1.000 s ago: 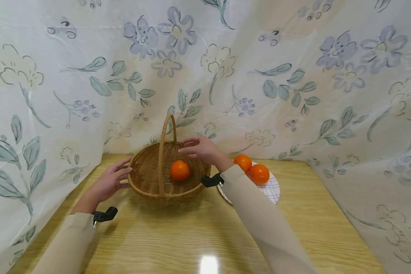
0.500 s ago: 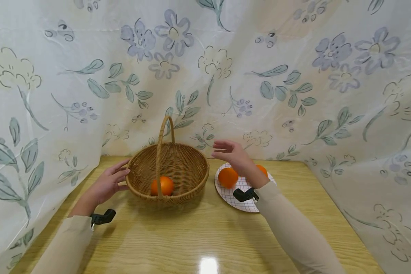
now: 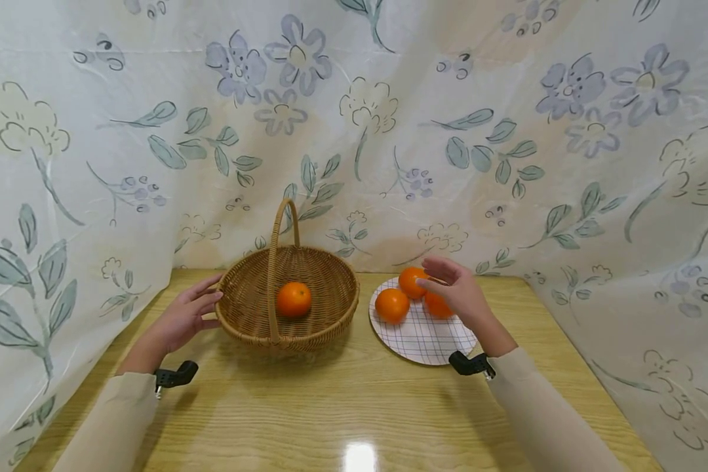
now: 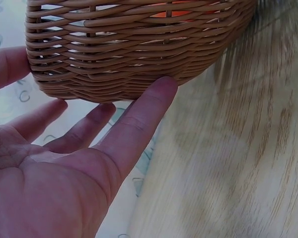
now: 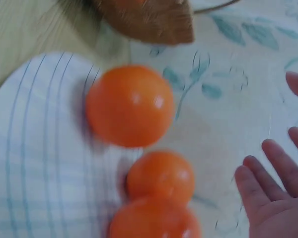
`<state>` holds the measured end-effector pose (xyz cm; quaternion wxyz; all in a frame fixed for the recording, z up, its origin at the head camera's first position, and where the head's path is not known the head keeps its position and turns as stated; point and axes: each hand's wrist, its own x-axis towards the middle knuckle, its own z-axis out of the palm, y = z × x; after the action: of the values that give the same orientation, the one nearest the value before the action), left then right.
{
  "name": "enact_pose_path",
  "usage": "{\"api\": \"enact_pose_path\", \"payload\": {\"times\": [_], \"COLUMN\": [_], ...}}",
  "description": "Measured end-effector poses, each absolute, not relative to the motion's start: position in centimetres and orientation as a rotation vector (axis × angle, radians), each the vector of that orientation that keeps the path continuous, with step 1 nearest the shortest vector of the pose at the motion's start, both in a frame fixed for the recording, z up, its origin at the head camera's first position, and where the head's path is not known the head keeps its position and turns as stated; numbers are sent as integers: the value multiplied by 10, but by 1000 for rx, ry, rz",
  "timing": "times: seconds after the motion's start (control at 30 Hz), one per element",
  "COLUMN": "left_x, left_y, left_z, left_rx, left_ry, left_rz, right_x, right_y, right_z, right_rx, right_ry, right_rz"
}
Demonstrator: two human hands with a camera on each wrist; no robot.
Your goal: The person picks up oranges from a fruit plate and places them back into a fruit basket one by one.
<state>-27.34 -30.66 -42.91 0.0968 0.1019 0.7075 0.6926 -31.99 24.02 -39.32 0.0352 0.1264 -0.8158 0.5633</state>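
A wicker basket (image 3: 324,262) with a tall handle stands on the left half of the table, one orange (image 3: 294,300) lying inside it. At its left side, my left hand (image 3: 183,318) touches the basket with nearly straight fingers; the left wrist view has the thumb (image 4: 139,121) against the weave. Three oranges (image 3: 392,306) sit together on a white plate (image 3: 421,341) with a blue grid pattern. Over the right side of that group is my right hand (image 3: 457,292), fingers extended and holding nothing. In the right wrist view the fingers appear apart from the oranges (image 5: 131,106).
The wooden table (image 3: 330,406) ends at the back against a floral cloth (image 3: 366,111), which also hangs down both sides. Between the basket and the plate is a narrow strip of bare wood. The basket's handle (image 3: 277,275) arches high above its rim.
My right hand has moved from above the basket rightward to the oranges on the plate. The orange in the basket has rolled toward the near left, then back toward the middle. My left hand stays put.
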Motion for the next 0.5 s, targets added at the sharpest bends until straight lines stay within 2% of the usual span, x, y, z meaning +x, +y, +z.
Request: {"api": "enact_pose_path", "payload": {"times": [0.5], "left_x": [-274], "left_y": [-306], "left_z": [-429], "left_rx": [319], "left_ry": [2058], "left_rz": [2082], "right_x": [-306], "right_y": [287], "right_z": [-431], "right_rx": [214], "right_ry": [-2389], "right_rz": [1589]}}
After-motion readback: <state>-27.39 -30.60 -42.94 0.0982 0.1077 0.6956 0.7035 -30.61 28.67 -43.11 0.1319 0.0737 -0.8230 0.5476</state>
